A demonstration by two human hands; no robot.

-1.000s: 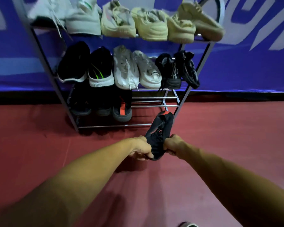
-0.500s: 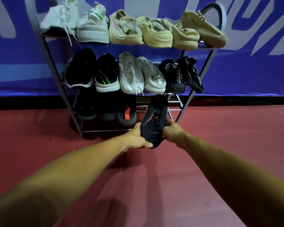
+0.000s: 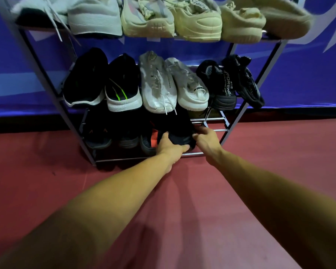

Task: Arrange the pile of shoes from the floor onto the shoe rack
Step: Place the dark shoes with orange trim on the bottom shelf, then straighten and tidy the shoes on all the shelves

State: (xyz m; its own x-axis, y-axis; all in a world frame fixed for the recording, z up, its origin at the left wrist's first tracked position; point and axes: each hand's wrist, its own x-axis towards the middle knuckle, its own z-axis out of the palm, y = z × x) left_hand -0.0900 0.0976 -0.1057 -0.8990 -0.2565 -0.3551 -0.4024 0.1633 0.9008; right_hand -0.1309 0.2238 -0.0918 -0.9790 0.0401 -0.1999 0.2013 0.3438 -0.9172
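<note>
Head view suggests the task is well along. On the rack (image 3: pixel 246 104) the top shelf (image 3: pixel 272 40) is filled edge to edge with pale shoes (image 3: pixel 196 22). The middle shelf (image 3: pixel 191 65) holds six more with heels toward the camera: a black pair (image 3: pixel 103 80), a white pair (image 3: pixel 173 84) and a mesh pair (image 3: pixel 229 82). On the bottom shelf (image 3: pixel 215 119) three dark shoes (image 3: pixel 113 134) sit at the left end. A black shoe (image 3: pixel 175 129) is going in just beside them, its toe pushed in under the white pair and its heel near the front rail (image 3: pixel 194 153). The left grip (image 3: pixel 170 146) curls round the heel from the left and the right grip (image 3: pixel 206 139) pinches it from the right, so both are closed on this shoe and it is not yet let go. Whether its sole rests fully on the rails I cannot tell, as the spot is dark. To its right bare rails show, room enough, I judge, for one or two more shoes. The red floor (image 3: pixel 260 162) in view shows no pile, and anything outside the frame is unknown. What seems left is to seat this shoe, release it, and fill the last gap if more shoes remain
</note>
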